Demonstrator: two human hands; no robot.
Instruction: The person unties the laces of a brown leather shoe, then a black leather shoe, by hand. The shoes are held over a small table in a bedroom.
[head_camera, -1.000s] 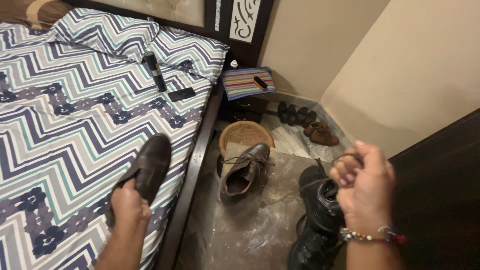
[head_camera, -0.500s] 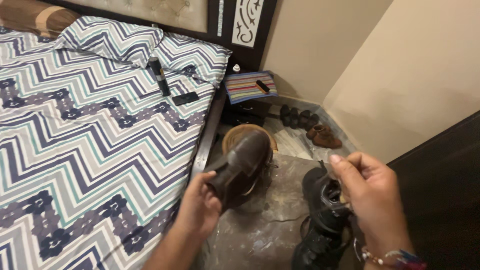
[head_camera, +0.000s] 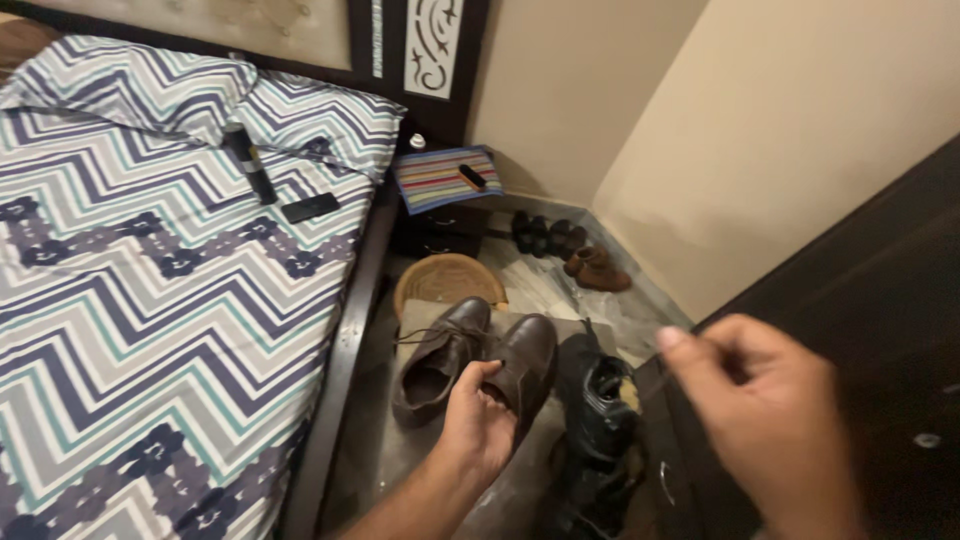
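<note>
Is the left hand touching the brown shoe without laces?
Touching. The head view shows the left hand gripping the opening of the brown shoe, fingers curled over its rim.

Two brown shoes (head_camera: 440, 360) (head_camera: 525, 368), two black boots (head_camera: 598, 400) (head_camera: 590, 490), two pillows (head_camera: 130, 85) (head_camera: 320, 120).

The room is dimly and warmly lit, with soft, even light and no hard shadows. The right hand (head_camera: 770, 420) is smeared by motion blur, its fingers soft-edged. The left hand (head_camera: 480, 420) is sharper, and the brown shoe (head_camera: 528, 365) it grips catches a faint sheen on the toe. Just right of that hand, the black boot (head_camera: 598, 400) sinks into murky shadow, its detail lost. Far beyond both hands, the wall looks grainy and slightly washed.
</note>
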